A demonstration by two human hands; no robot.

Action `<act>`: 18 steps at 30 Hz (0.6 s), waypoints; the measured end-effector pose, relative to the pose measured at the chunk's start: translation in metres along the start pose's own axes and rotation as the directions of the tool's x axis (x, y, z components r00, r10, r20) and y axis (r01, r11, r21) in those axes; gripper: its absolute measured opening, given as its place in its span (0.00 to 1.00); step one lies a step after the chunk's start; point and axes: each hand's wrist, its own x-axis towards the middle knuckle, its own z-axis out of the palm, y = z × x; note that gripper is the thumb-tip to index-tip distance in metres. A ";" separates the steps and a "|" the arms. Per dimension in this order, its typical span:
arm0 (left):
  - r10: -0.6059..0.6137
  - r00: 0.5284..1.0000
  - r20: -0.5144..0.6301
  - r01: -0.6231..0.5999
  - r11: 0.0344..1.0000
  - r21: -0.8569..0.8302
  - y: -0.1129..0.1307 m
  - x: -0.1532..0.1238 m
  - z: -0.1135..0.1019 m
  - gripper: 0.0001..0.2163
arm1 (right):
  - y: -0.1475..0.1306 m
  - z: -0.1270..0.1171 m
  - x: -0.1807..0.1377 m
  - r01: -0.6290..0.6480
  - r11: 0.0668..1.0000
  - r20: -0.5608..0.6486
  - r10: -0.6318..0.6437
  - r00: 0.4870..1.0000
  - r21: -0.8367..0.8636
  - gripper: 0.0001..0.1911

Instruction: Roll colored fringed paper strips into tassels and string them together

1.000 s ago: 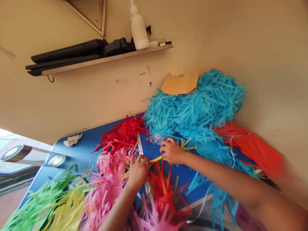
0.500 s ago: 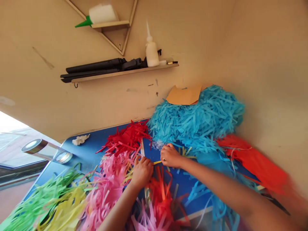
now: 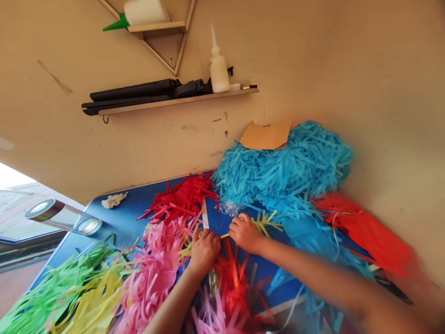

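A narrow twisted length of yellow fringed tissue paper point(image 3: 267, 224) runs between both hands over the blue table point(image 3: 128, 218). My left hand point(image 3: 205, 250) is closed on one side of the twist, and loose yellow ends stick out to its left. On the other side my right hand point(image 3: 245, 233) pinches it, with more yellow fringe fanning out behind. The fingertips are partly hidden. Pink fringed paper point(image 3: 163, 255) lies left of my left hand. Red-orange fringed paper point(image 3: 231, 278) sits just below the hands, and a small clump of clear shiny shreds point(image 3: 229, 208) just beyond.
A blue fringe heap point(image 3: 278, 171) with orange paper point(image 3: 266, 135) on top stands at the back right. Dark red point(image 3: 184, 195), green point(image 3: 69, 278) and lilac fringes point(image 3: 215, 313) surround the hands. A glass jar point(image 3: 66, 218) lies left. Above, a shelf point(image 3: 181, 100) holds a glue bottle point(image 3: 219, 72).
My right hand has turned slightly and shifted a little left and down, showing more of the yellow fringe behind it. Both hands stay closed on the yellow paper. The view has tilted slightly.
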 end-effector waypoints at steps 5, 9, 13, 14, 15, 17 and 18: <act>-0.057 0.997 0.054 0.058 0.998 -0.018 -0.006 -0.008 0.000 0.09 | 0.024 -0.008 -0.022 -0.130 0.982 0.080 0.120 0.990 0.133 0.11; -0.130 0.988 0.082 0.133 0.991 -0.028 -0.013 -0.011 0.003 0.10 | 0.033 -0.011 -0.021 -0.246 0.943 0.157 0.214 0.964 0.223 0.08; -0.170 0.978 0.123 0.172 0.985 -0.010 -0.017 -0.007 0.006 0.13 | 0.035 -0.009 -0.011 -0.376 0.895 0.234 0.323 0.917 0.240 0.08; -0.174 0.976 0.133 0.176 0.984 0.002 -0.018 -0.005 0.006 0.13 | 0.034 -0.009 -0.007 -0.412 0.881 0.255 0.353 0.900 0.234 0.07; -0.174 0.974 0.143 0.173 0.985 0.015 -0.018 -0.003 0.006 0.13 | 0.034 -0.010 -0.003 -0.446 0.867 0.278 0.382 0.882 0.223 0.06; -0.148 0.976 0.163 0.144 0.989 0.035 -0.019 0.003 0.004 0.13 | 0.033 -0.012 0.005 -0.496 0.845 0.323 0.421 0.848 0.201 0.06; -0.127 0.977 0.170 0.121 0.992 0.043 -0.020 0.005 0.003 0.12 | 0.033 -0.014 0.009 -0.511 0.838 0.344 0.430 0.835 0.191 0.05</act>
